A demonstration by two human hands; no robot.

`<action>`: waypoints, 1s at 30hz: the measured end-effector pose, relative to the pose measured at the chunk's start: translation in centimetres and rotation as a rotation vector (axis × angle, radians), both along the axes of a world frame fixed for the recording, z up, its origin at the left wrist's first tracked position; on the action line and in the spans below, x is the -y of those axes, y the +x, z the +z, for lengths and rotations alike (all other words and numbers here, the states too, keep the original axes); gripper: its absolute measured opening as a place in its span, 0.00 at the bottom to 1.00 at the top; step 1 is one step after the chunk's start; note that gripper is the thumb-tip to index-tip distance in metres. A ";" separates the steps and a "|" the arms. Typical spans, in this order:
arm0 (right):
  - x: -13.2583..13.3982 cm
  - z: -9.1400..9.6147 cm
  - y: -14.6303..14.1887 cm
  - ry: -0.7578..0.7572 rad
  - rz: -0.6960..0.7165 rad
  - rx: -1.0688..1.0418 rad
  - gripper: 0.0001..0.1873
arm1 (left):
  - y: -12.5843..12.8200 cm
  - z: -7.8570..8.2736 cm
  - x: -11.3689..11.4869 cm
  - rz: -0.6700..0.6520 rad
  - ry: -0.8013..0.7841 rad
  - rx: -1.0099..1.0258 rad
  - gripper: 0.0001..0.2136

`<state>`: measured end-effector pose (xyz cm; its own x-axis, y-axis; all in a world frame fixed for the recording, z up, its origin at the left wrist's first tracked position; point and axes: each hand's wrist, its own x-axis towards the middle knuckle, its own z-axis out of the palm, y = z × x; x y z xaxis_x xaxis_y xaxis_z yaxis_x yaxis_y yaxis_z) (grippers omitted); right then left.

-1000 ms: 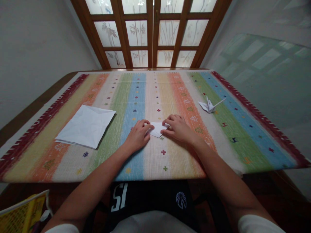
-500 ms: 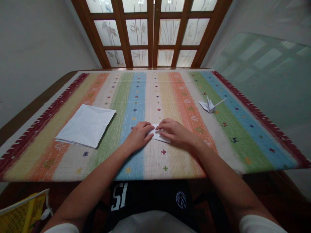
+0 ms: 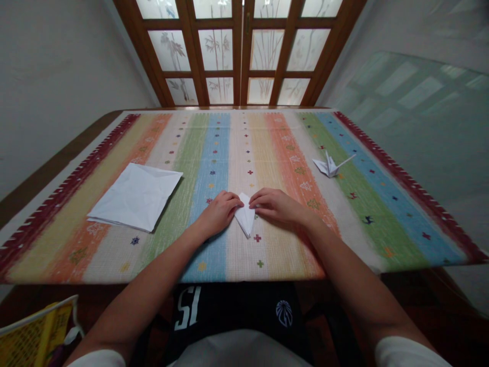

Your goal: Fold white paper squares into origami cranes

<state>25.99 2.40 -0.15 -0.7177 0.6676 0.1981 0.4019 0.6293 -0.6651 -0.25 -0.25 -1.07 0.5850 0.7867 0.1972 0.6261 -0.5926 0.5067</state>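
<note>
A folded white paper, kite-shaped, lies on the striped tablecloth with its point towards me. My left hand lies on its left side, fingertips pressing the paper's upper left edge. My right hand comes in from the other side, with its fingertips on the upper right edge. Most of the paper's top corner is hidden by neither hand. Further right stands a white origami crane, and a square stack of white paper lies to the left; neither hand touches them.
The tablecloth's far edge meets wooden doors with frosted glass panes. A large glass pane leans at the right. A yellow bag sits low at the left, below the table's near edge.
The paper has turned and folded from a small flat piece into a narrow kite pointing towards me. Both hands have shifted to its sides.
</note>
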 end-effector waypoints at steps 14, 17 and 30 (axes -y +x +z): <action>-0.6 0.0 0.3 -0.077 0.024 -0.028 0.07 | -1.1 0.9 0.1 -0.102 -0.070 0.043 0.17; -0.6 0.0 0.4 -0.095 0.007 -0.042 0.08 | -1.3 0.9 -0.1 -0.092 -0.087 0.080 0.16; -1.0 -0.5 0.5 -0.192 -0.077 -0.122 0.08 | -1.2 1.0 -0.4 -0.028 -0.126 0.134 0.11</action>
<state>26.49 3.38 -0.68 -0.6420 0.7529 0.1444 0.3532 0.4576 -0.8160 -1.42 0.19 -0.07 0.5826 0.7936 0.1756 0.5322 -0.5357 0.6556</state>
